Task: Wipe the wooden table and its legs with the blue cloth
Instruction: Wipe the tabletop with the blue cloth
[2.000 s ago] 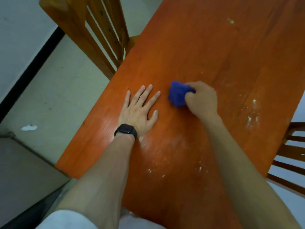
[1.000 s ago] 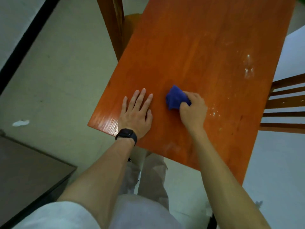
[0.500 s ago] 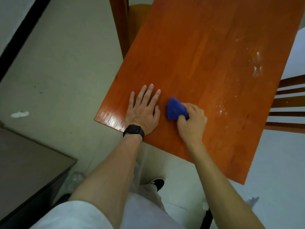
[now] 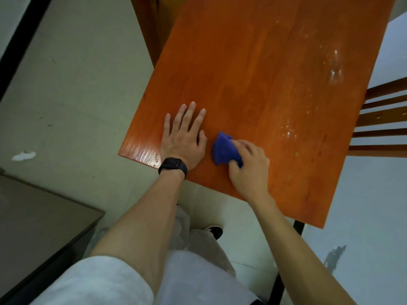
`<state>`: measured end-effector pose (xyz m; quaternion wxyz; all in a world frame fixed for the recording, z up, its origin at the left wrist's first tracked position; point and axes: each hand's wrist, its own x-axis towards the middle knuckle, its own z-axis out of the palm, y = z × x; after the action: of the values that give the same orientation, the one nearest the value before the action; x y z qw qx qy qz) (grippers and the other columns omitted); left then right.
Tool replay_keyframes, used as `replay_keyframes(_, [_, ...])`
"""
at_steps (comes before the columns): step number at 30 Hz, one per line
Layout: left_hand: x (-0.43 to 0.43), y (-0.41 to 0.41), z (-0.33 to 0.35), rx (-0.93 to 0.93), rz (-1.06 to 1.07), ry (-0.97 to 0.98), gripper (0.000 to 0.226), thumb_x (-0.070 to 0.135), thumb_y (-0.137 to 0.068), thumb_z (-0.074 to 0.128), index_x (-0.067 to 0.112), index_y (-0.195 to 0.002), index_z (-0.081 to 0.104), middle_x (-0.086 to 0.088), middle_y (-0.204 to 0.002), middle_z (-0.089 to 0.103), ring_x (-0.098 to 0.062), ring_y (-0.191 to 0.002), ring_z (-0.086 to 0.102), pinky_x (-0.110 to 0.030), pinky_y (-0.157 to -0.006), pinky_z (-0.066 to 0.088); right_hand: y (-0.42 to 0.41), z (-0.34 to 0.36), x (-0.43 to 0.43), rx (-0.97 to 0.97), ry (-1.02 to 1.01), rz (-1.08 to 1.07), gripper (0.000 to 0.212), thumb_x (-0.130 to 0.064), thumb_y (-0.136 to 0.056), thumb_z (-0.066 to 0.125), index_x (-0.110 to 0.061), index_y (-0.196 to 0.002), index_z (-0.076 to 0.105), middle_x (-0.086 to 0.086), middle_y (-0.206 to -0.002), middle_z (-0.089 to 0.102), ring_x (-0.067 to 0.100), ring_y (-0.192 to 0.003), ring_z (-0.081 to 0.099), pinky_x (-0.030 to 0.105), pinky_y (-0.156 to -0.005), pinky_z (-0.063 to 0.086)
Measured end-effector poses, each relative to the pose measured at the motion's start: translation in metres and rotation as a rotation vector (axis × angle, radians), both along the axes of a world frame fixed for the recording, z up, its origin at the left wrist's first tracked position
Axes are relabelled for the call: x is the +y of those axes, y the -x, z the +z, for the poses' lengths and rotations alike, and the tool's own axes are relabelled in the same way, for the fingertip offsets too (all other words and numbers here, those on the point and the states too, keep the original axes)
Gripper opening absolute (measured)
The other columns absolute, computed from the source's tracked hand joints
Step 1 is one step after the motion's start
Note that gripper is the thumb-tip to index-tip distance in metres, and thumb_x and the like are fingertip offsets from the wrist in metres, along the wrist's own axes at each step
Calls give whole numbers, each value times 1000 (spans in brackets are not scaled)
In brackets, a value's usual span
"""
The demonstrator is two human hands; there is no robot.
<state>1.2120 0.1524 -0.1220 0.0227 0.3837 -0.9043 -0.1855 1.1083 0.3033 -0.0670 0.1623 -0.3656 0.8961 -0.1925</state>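
The blue cloth point(image 4: 224, 150) sits bunched on the tabletop point(image 4: 253, 73) close to its near edge. The right hand point(image 4: 251, 168) has its grip clamped on the cloth, fingers curled over the wad and pressing it to the wood. Just beside it the left hand point(image 4: 184, 142) lies flat, fingers straight and apart, holding nothing, with a black watch point(image 4: 172, 167) at the wrist. The step in hand appears to be wiping the top's near end. White specks point(image 4: 289, 130) lie farther right and a larger smear point(image 4: 335, 69) toward the far right edge, so the next move likely calls for sweeping the cloth out there under steady pressure. The legs seem not yet wiped.
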Motion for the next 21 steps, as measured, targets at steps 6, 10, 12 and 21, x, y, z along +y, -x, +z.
replay_keyframes(6, [0,2,3,-15,1,-3,60,41,-97,38,33,-154,26,2,-164,18,-19,-151,12,-50,-121,6,-57,-6,78,-57,-33,333,35,-21,-67,50,-26,-96,69,-8,-97,67,18,-88,55,38,-73,39])
replay_keyframes(10, [-1,4,3,-24,13,-4,59,42,-96,36,34,-154,26,3,-164,19,-18,-151,13,-49,-121,6,-10,10,47,-147,44,264,38,-23,-68,47,-31,-97,69,-18,-97,66,4,-91,53,30,-79,35])
replay_keyframes(12, [-2,5,4,-19,28,7,59,42,-94,34,34,-153,29,4,-163,22,-17,-151,15,-49,-121,8,19,6,23,-32,87,155,43,-23,-69,48,-30,-107,68,-16,-108,66,7,-100,52,32,-82,35])
replay_keyframes(21, [14,28,24,-125,175,46,52,38,-87,35,24,-133,57,-4,-146,50,-25,-138,40,-50,-112,31,70,24,53,-512,-17,240,47,-32,-63,44,-36,-101,72,-23,-97,68,1,-93,59,31,-88,47])
